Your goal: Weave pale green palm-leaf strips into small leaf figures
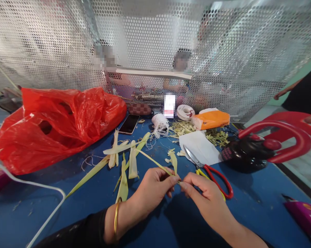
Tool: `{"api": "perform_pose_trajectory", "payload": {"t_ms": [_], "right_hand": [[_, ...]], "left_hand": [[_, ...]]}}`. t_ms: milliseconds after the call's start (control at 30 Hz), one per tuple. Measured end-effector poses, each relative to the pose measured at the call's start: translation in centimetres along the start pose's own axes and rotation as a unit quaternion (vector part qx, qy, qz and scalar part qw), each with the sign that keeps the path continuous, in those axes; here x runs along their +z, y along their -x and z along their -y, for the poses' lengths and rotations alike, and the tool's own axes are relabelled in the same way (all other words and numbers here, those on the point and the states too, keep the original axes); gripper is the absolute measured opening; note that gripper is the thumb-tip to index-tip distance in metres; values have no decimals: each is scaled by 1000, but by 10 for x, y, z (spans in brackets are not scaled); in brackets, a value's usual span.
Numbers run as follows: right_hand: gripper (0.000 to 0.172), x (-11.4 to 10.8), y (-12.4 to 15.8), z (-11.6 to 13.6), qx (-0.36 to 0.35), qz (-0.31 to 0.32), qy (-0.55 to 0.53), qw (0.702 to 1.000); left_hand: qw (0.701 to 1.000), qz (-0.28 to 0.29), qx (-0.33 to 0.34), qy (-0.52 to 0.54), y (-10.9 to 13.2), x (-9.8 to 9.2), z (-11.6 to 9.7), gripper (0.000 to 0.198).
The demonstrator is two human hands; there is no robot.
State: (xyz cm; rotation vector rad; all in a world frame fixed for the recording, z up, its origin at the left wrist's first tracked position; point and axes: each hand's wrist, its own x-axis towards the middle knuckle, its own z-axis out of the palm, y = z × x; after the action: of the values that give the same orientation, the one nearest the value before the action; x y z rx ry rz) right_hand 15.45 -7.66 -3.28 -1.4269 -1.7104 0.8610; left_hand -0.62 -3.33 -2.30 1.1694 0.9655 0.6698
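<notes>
My left hand [151, 187] and my right hand [203, 193] meet over the blue table [248, 213], fingertips pinched together. Between them they hold a thin pale green leaf strip [155, 162] that runs up and left from the pinch. A short piece of leaf [174, 161] stands up just above my fingers. Several more leaf strips [124, 155] lie scattered on the table ahead of my left hand. Red-handled scissors [209, 170] lie beside my right hand, blades on a white paper [200, 146].
A red plastic bag [57, 120] fills the left. A phone [129, 124], a bundle of white thread [159, 124], a tape roll [186, 112], an orange pack [212, 120] and leaf scraps [217, 137] lie further back. A black and red object [261, 146] sits right. Other people sit behind the mesh screen [155, 41].
</notes>
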Motion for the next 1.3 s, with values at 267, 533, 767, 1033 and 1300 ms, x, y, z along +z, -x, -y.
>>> {"api": "perform_pose_trajectory", "payload": {"t_ms": [267, 533, 767, 1033, 1300], "right_hand": [[36, -2, -1, -1, 9, -4, -26, 1000], [23, 0, -10, 1, 120, 20, -259, 958], [29, 2, -6, 2, 63, -38, -176, 982], [17, -4, -8, -7, 19, -126, -56, 990], [11, -1, 11, 3, -172, -110, 68, 976]], "left_hand": [[1000, 2, -7, -17, -2, -2, 0, 23], [991, 102, -81, -17, 2, 0, 7, 35], [993, 110, -48, 0, 3, 4, 6, 21], [994, 73, -57, 63, 6, 2, 2, 20], [986, 4, 28, 167, 7, -3, -7, 18]]}}
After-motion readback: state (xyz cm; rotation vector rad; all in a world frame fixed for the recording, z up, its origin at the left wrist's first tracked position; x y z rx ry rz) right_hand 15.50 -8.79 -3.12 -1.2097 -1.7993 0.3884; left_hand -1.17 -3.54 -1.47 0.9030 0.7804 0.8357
